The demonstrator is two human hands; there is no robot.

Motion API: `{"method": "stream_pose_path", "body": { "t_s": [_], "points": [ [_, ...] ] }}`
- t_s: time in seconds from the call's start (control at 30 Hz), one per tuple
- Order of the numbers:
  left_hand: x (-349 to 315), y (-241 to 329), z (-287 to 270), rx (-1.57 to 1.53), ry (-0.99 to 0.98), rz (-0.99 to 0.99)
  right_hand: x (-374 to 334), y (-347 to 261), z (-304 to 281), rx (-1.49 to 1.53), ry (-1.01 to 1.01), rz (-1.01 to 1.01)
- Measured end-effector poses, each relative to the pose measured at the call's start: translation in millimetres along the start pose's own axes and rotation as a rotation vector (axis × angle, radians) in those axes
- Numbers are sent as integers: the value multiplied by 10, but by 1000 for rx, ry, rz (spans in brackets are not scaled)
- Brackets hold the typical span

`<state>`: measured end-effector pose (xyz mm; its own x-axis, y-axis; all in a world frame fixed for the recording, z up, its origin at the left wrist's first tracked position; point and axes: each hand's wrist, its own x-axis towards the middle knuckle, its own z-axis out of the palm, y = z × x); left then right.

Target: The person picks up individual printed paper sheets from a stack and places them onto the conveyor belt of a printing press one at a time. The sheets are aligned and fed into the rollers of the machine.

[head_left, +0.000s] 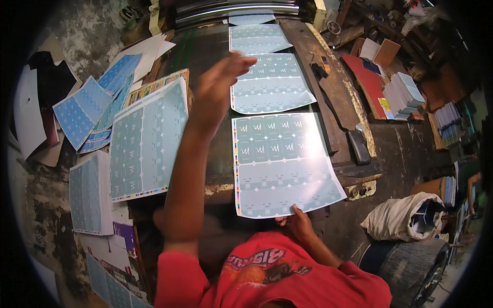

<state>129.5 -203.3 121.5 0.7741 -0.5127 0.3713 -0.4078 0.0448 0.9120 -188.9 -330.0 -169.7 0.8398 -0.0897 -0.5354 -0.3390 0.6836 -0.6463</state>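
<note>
My right hand [298, 222] pinches the near edge of a printed sheet [282, 161], thumb on top. The sheet is pale blue-green with rows of card-like panels and a colour strip down its left side; glare whitens its right part. My left hand [218, 79] is raised over the table, slightly blurred, its fingers stretched to the right with nothing seen in them. Below its fingertips lies a second printed sheet [272, 82]. Farther off, a third sheet [259, 38] lies in the same line, leading to metal rollers [239, 11] at the far end.
Left of my arm stands a tall stack of printed sheets [146, 143], with another stack [90, 192] beside it. Loose blue sheets [82, 110] spread farther left. A dark metal rail [328, 97] edges the table's right. A white sack [395, 215] and stacked booklets [403, 97] are at right.
</note>
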Motion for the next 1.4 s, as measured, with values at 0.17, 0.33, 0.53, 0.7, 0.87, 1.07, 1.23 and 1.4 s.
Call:
{"method": "stream_pose_path", "body": {
  "t_s": [0.17,0.33,0.53,0.7,0.87,1.07,1.23,1.4],
  "points": [
    [1034,-2447,-692,534,72,-522,342,11,118,23,-71,-52],
    [1310,-3729,-324,483,200,-738,-181,-136,-101,80,28,-22],
    [1630,-3963,-297,326,226,-610,-485,-279,-203,101,98,49],
    [2008,-3910,-1127,504,97,-484,-341,-922,264,-149,-195,-28],
    [1800,-2992,-864,836,-76,-158,210,-1328,637,-1355,-130,-688],
    [356,-1287,-1118,929,-175,-26,1608,-1119,742,-1857,-96,-776],
    [-1242,-748,-1231,890,-182,-143,2266,-1243,686,-1887,20,-723],
    [-2177,-625,-891,1157,-236,-312,2891,-1514,876,-1940,70,-739]
  ]
}}
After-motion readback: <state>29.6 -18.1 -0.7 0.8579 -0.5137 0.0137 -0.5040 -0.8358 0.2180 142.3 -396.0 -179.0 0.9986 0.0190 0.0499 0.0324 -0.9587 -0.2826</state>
